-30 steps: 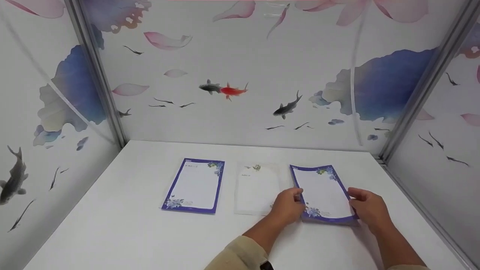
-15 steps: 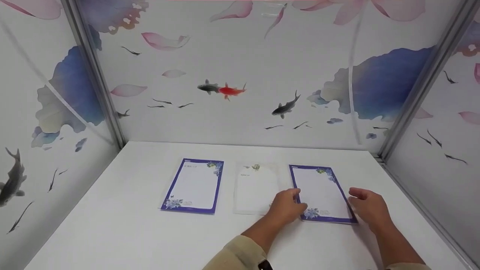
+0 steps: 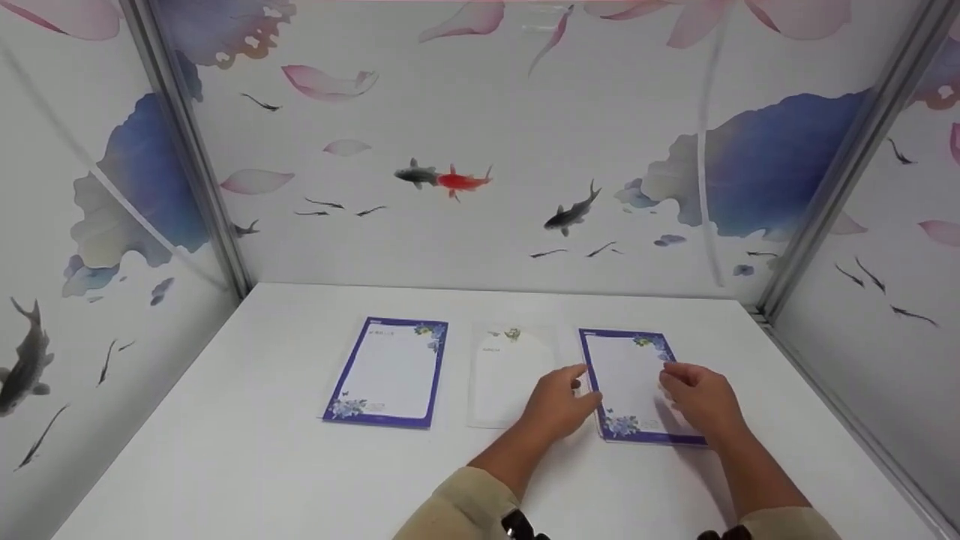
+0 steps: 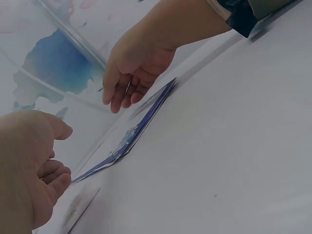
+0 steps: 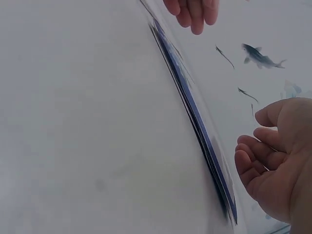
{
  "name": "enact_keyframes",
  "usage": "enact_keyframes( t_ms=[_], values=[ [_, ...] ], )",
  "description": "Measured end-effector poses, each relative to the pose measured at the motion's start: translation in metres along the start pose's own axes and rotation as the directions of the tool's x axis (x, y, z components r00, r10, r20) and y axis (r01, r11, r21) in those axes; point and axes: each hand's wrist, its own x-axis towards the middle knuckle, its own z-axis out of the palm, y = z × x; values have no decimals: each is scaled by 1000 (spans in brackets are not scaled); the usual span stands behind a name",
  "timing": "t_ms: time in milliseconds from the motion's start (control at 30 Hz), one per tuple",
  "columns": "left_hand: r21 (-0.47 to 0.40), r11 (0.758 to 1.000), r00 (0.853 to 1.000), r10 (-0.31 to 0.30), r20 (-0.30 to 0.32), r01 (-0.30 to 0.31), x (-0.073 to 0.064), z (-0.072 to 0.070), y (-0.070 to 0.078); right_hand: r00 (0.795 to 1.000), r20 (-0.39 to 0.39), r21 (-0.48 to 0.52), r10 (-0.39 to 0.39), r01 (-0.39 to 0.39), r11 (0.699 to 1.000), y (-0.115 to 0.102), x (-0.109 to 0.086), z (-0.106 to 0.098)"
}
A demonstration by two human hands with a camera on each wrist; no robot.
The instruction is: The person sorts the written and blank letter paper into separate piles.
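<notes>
A stack of letter paper [image 3: 626,382] with a purple-blue border and printed blue flowers lies flat on the table at the right. In the right wrist view, several thin layers show along the near edge of the stack [image 5: 195,117]. My left hand [image 3: 559,405] is at its left edge, thumb and fingers apart with nothing between them. Over the right border hovers my right hand [image 3: 701,397], fingers loosely bent and empty, casting a shadow on the top sheet. Both wrist views show the right hand [image 4: 141,63] [image 5: 273,161] raised above the paper.
To the left of the stack lies a pale sheet [image 3: 510,375] with a small floral print, partly behind the left hand. Farther left is another purple-bordered sheet [image 3: 394,375]. White panels [image 3: 480,247] printed with fish and petals enclose the white table [image 3: 300,480].
A second ago both hands gripped the bowed top sheet by its sides; it now lies flat, released. The right hand has moved left over the paper, and the left hand slightly left.
</notes>
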Motion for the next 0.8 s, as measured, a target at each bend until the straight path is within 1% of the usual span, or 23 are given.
enact_keyframes(
  t_ms=[100, 300, 433, 600, 700, 800],
  values=[
    [26, 1000, 1000, 16, -14, -16, 2, -11, -6, 1000, 11, 7, -24, 24, 1000, -11, 1, 10],
    [55, 997, 997, 49, -57, -46, 6, -44, -23, 997, 26, 34, -71, 70, 997, -33, 3, 37],
    [58, 998, 995, 36, -89, -31, 7, -69, -38, 994, 37, 78, -100, 97, 992, -49, 4, 57],
    [54, 998, 991, 17, -131, -10, 9, -102, -55, 989, 50, 125, -136, 129, 984, -70, 4, 77],
    [46, 999, 986, -15, -166, 22, 10, -120, -64, 984, 61, 150, -168, 157, 976, -81, 5, 87],
    [37, 997, 977, -57, -205, 66, 11, -134, -69, 979, 77, 165, -188, 173, 971, -90, 6, 96]
  ],
)
